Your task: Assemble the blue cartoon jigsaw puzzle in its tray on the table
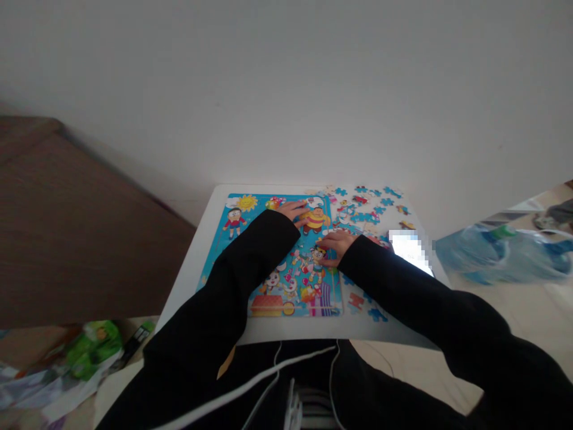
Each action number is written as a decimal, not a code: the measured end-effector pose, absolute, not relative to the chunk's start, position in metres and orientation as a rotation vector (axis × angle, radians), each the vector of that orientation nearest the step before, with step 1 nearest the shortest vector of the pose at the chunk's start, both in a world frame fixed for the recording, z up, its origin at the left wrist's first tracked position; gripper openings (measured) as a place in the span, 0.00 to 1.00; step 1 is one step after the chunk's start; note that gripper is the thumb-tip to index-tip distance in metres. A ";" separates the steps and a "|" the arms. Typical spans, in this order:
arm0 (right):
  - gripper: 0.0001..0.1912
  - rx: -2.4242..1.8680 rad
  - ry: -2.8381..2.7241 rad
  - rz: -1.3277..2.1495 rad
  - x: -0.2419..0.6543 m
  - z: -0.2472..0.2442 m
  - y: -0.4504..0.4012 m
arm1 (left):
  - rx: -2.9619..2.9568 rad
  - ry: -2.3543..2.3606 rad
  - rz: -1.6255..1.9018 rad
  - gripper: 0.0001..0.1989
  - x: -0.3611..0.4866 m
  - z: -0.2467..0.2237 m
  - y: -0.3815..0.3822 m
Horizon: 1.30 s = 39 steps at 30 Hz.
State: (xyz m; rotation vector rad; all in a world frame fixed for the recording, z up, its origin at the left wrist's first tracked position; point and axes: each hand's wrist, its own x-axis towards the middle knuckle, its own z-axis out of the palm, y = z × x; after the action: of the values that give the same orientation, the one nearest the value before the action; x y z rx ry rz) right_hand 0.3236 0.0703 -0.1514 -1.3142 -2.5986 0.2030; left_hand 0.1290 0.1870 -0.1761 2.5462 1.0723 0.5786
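Note:
A blue cartoon jigsaw puzzle [219, 245] lies in its flat tray on a small white table. My left hand [293, 211] rests on its upper part, fingers stretched out beside the figure in a yellow shirt; nothing shows in its grip. Over the right-hand part of the picture is my right hand [336, 245], its fingers and thumb apart, touching the puzzle around a cartoon figure's head. Any piece under those fingertips is hidden. Loose jigsaw pieces [364, 216] are scattered to the right of the tray, and a few more [357, 301] lie near my right forearm.
A phone with a lit, blurred screen [409, 251] lies at the right of the white table [188, 292]. Behind is a plain wall [286, 95]. A brown wooden cabinet [89, 239] stands left. Plastic bags [501, 251] sit right; a green bag [94, 349] lies lower left.

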 end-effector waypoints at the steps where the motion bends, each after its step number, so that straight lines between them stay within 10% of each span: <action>1: 0.22 -1.299 -2.604 0.204 0.324 -0.153 0.071 | 2.541 1.081 0.592 0.21 0.129 -0.176 0.186; 39: 0.20 -1.754 -2.315 0.348 0.320 -0.137 0.149 | 2.500 1.128 0.579 0.21 0.129 -0.171 0.178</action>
State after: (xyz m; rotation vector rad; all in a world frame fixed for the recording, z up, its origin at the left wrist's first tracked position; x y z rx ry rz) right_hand 0.3204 0.1491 -0.1375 -1.7542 -2.3151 0.3478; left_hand 0.1291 0.1776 -0.1709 2.5004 1.1276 0.5788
